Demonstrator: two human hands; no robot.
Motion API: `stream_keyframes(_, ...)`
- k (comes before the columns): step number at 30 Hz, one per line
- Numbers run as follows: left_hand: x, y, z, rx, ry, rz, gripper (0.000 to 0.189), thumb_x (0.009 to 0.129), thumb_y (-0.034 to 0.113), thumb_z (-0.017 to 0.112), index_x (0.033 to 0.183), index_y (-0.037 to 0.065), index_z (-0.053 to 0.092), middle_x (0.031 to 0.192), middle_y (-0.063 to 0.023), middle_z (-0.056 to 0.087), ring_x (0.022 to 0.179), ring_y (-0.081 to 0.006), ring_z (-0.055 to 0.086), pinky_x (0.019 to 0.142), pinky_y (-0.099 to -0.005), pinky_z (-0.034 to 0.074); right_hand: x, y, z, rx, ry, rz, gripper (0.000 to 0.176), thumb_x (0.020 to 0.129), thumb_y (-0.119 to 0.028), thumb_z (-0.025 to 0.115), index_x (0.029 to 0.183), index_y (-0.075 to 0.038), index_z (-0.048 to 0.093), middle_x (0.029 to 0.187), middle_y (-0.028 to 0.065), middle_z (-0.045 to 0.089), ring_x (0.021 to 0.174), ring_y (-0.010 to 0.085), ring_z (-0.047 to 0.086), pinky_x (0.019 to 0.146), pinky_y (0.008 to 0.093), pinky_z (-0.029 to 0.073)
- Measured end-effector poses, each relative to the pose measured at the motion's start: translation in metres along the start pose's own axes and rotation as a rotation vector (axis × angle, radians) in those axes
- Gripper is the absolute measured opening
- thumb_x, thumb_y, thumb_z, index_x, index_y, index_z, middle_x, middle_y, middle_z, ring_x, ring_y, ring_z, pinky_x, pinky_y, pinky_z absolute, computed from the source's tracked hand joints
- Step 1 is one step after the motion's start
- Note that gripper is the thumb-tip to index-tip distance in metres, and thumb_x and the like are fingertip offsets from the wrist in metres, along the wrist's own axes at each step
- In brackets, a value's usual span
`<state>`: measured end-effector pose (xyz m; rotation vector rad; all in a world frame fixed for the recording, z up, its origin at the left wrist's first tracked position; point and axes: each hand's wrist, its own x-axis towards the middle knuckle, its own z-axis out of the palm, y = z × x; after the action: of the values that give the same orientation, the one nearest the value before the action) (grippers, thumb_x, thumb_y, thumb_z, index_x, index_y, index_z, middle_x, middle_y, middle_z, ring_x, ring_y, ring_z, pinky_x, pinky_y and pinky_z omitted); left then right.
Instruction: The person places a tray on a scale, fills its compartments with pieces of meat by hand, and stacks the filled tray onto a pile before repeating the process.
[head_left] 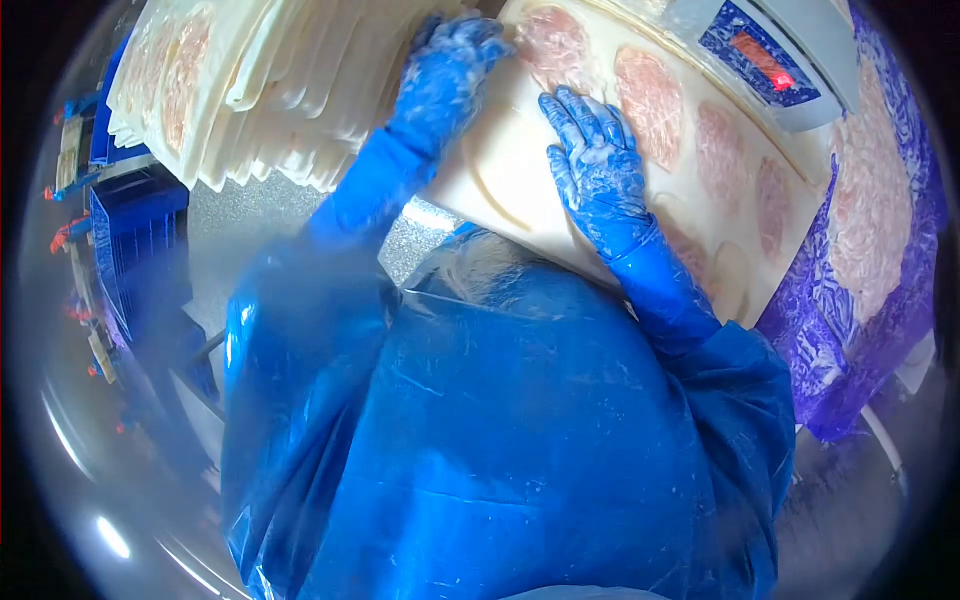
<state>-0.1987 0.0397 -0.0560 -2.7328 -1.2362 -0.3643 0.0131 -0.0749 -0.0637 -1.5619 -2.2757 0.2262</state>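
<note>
My right hand (600, 165), in a wet blue glove with whitish residue, lies on a white board (490, 170) with its fingers stretched out. Several thin, flattened pale pink meat pieces (650, 105) lie spread over that board, one just beyond my right fingertips. My left hand (452, 75), also blue-gloved, is blurred at the board's left edge, beside a tall stack of white sheets or trays (290, 110). Its fingertips are smeared, and I cannot see whether they grip anything. More flattened meat (190, 85) lies on top of the stack at its left end.
A scale with a red-lit display (762, 60) stands at the upper right. Further right, a purple plastic liner (800, 310) holds a heap of pale meat (870, 200). Blue crates (140, 240) are at the left. A blue apron (520, 420) covers my front.
</note>
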Motion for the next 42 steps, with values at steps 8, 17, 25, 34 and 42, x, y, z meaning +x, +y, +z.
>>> stream_keyframes(8,0.016,0.024,0.042,-0.167,0.117,-0.042,0.064,0.102,0.046,0.045,0.155,0.013,0.035,0.161,-0.0128,0.033,0.149,-0.0326,0.029,0.121,-0.054,0.02,0.01,0.004,0.003,0.011,-0.037,-0.059,0.068,0.098,-0.04,0.053,0.151,0.0,0.038,0.155,0.0168,0.042,0.145,0.032,0.035,0.122,0.0486,0.019)
stream_keyframes(17,0.048,0.093,0.006,-0.626,0.229,-0.265,0.078,0.093,0.049,0.057,0.153,0.004,0.035,0.154,-0.0238,0.039,0.144,-0.0401,0.034,0.12,-0.0566,0.02,-0.059,0.056,-0.056,0.613,0.327,0.214,0.034,0.098,0.002,0.055,0.131,0.001,0.06,0.137,0.0168,0.059,0.131,0.026,0.053,0.111,0.0351,0.041)
stream_keyframes(25,0.026,0.1,0.031,-0.274,0.163,0.027,0.068,0.099,0.047,0.053,0.155,0.013,0.036,0.159,-0.0152,0.037,0.148,-0.0339,0.03,0.122,-0.0549,0.014,-0.154,0.057,-0.097,0.655,0.349,0.538,0.033,0.101,-0.014,0.053,0.128,0.004,0.061,0.132,0.0152,0.062,0.126,0.0263,0.055,0.109,0.0384,0.042)
stream_keyframes(34,0.0,0.205,0.013,-1.237,-0.095,0.207,0.049,0.08,0.021,0.079,0.126,0.014,0.064,0.138,-0.0081,0.053,0.132,-0.0247,0.045,0.119,-0.0419,0.029,-0.171,0.038,-0.096,0.143,-0.009,0.529,0.035,0.088,-0.022,0.068,0.119,-0.007,0.065,0.11,0.0143,0.064,0.104,0.0335,0.062,0.09,0.0419,0.049)
stream_keyframes(42,0.002,0.205,-0.012,-0.685,-0.056,0.124,0.037,0.085,0.032,0.07,0.112,0.008,0.068,0.118,-0.013,0.062,0.11,-0.031,0.058,0.094,-0.0462,0.047,-0.18,0.05,-0.113,0.245,0.214,0.453,0.019,0.084,-0.015,0.072,0.101,-0.008,0.065,0.094,0.0113,0.066,0.092,0.033,0.062,0.082,0.0435,0.049)
